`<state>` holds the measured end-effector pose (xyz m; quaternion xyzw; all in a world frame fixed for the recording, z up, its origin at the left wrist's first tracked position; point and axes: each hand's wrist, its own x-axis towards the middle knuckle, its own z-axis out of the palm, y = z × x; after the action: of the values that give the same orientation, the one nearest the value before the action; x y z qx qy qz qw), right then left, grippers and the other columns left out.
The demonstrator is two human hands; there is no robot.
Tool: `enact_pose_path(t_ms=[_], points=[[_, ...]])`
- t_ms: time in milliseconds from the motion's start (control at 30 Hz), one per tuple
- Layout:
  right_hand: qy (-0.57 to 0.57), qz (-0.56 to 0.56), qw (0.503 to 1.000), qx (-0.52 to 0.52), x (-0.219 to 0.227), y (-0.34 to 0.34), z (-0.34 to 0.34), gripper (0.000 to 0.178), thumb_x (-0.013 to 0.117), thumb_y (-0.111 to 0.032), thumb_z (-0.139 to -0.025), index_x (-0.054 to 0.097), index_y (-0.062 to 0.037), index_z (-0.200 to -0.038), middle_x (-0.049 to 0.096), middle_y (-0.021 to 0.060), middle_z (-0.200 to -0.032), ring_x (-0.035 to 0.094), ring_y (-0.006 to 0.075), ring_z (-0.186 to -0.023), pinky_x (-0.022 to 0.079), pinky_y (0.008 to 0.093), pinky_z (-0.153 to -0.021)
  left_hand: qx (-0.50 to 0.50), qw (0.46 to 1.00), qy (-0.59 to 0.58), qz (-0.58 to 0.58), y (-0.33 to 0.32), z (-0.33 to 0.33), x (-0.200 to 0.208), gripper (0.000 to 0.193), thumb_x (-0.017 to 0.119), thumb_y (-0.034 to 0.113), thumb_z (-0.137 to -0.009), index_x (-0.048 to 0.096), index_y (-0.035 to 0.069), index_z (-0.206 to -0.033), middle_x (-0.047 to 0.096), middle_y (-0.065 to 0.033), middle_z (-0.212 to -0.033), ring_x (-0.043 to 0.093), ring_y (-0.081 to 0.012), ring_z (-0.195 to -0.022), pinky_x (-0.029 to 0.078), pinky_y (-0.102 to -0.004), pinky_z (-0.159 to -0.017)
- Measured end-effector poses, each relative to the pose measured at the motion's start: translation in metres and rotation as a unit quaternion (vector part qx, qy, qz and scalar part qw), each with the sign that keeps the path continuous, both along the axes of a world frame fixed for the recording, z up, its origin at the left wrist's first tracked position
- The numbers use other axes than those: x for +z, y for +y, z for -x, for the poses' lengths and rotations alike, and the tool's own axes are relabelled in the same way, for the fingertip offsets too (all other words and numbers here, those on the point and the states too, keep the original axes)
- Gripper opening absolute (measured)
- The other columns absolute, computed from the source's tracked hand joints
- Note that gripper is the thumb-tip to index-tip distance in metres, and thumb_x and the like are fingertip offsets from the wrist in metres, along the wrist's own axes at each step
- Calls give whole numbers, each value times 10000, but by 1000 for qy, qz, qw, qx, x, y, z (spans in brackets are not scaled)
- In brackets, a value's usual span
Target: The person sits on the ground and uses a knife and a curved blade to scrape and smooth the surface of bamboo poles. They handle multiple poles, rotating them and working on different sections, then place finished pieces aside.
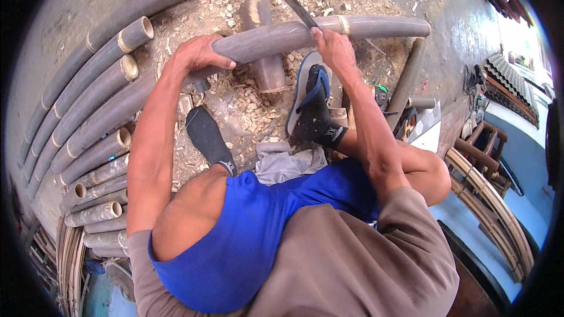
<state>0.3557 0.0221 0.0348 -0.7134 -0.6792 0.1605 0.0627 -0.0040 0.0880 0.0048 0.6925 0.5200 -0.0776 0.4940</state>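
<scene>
Across the far middle of the floor [223,14], a long bamboo pole [267,42] crosses above a short thick block [268,73]. My left hand [205,55] grips the pole. My right hand [334,51] grasps a knife [292,1], blade directed far and left; blade contact cannot be determined. Further bamboo poles [138,9] lie left.
</scene>
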Motion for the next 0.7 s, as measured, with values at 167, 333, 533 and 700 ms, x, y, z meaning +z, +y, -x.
enact_pose_path(t_ms=[167,333,533,700], points=[[-9,-7,1000,25,-9,-14,1,503,542,-459,-1068,703,-15,-894,697,302,-790,700,518,-781,570,600,-729,1,1000,-14,-11,-2,3,2,918,879,551,-554,695,106,-1336,757,-163,-1209,708,-337,-1136,515,-436,-999],[-5,-2,999,-52,-3,5,6,450,553,-407,-1070,675,-9,-897,694,308,-751,705,524,-778,571,604,-717,-1,999,17,-32,-6,-2,12,908,878,572,-567,691,145,-1345,754,-168,-1219,713,-352,-1131,527,-464,-986],[8,15,995,98,19,-25,66,382,567,-378,-1064,627,-41,-894,692,276,-728,701,507,-730,569,598,-665,2,988,70,-140,-27,-8,21,941,876,568,-592,632,217,-1430,766,-143,-1194,718,-344,-1135,545,-485,-993],[-20,40,994,100,12,-17,52,404,575,-404,-1059,631,-41,-890,695,275,-751,696,512,-751,564,596,-666,0,987,74,-141,-28,-11,23,932,876,573,-593,627,265,-1436,768,-134,-1189,726,-340,-1119,561,-484,-971]])
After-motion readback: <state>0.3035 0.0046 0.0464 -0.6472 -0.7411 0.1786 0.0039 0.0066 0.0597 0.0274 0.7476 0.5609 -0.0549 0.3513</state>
